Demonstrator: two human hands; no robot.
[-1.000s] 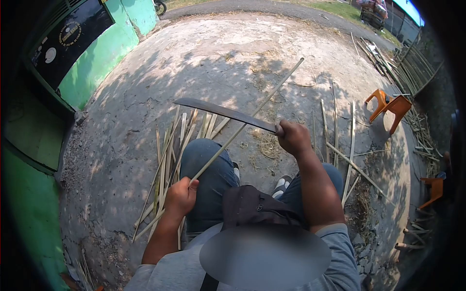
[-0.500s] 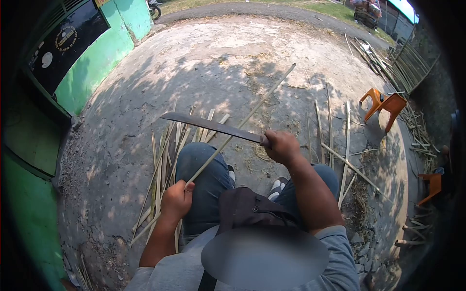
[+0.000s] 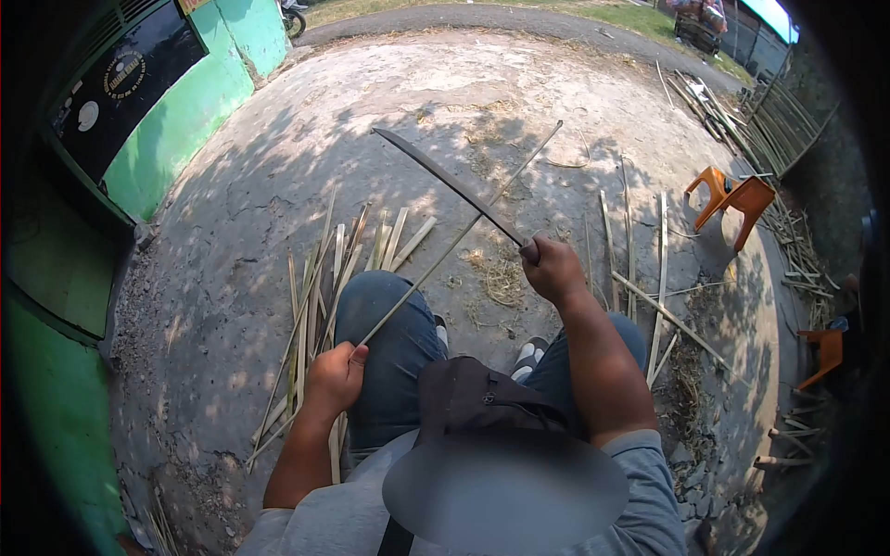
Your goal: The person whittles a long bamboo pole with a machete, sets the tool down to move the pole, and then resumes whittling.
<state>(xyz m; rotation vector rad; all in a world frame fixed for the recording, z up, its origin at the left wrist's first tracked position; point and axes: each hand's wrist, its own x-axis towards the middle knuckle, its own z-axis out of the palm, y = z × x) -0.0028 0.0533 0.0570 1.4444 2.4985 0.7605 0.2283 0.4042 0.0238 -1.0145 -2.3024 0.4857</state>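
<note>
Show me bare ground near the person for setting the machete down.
Bare concrete lies beyond the machete tip, toward the green wall. The ground left of the split-bamboo pile is also bare. Crowded: strips right of the right hand, shavings ahead of the knees, pile by the left hand.
</note>
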